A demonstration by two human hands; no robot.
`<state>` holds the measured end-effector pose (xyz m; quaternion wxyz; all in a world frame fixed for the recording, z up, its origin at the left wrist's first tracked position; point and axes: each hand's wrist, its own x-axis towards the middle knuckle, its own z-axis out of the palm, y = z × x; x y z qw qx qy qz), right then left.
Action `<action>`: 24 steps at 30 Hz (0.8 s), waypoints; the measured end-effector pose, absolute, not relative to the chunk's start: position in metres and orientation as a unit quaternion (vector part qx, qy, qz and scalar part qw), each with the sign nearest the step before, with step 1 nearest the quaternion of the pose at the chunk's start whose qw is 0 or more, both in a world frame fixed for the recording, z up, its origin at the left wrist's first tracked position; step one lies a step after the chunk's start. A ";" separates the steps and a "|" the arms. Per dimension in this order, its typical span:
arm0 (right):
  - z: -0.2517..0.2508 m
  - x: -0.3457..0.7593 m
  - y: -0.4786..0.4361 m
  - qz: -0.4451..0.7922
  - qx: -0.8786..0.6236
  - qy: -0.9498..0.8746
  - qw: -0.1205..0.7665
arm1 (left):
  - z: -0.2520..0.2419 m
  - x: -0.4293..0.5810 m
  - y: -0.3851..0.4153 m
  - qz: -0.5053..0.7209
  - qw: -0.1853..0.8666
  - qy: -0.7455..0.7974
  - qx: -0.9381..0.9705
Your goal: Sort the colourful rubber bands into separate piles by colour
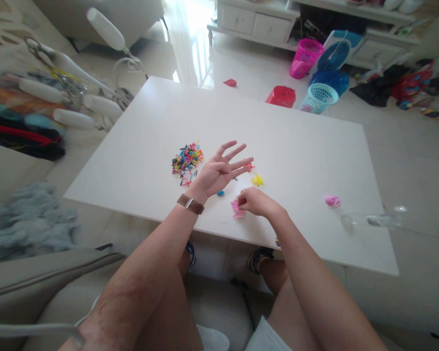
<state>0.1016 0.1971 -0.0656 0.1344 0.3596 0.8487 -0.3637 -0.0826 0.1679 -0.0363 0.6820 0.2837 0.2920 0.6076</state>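
Pink pieces (236, 210) lie beside the right hand (256, 201), near the left hand (218, 171).

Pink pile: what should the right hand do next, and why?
Maybe the right hand should gently open its fingers over the pink pile: they're curled together right there, where pink bits lie grouped. Whether they hold a piece is too small to tell.

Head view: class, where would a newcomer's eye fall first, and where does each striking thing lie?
Probably on the left hand, spread open above the white table, a brown buckled strap at its wrist. Left of it lies a multicoloured heap of small pieces; the right hand bends over a small pink pile near the table's near edge.
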 end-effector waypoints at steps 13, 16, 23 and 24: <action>-0.068 0.101 0.197 -0.344 0.354 0.861 0.121 | -0.033 -0.084 0.165 0.592 0.693 0.270 0.312; -0.069 0.103 0.197 -0.351 0.364 0.859 0.086 | -0.034 -0.085 0.165 0.592 0.691 0.275 0.311; -0.070 0.103 0.197 -0.349 0.369 0.857 0.090 | -0.032 -0.083 0.163 0.588 0.696 0.267 0.314; -0.070 0.103 0.197 -0.347 0.370 0.857 0.092 | -0.032 -0.083 0.163 0.586 0.698 0.265 0.315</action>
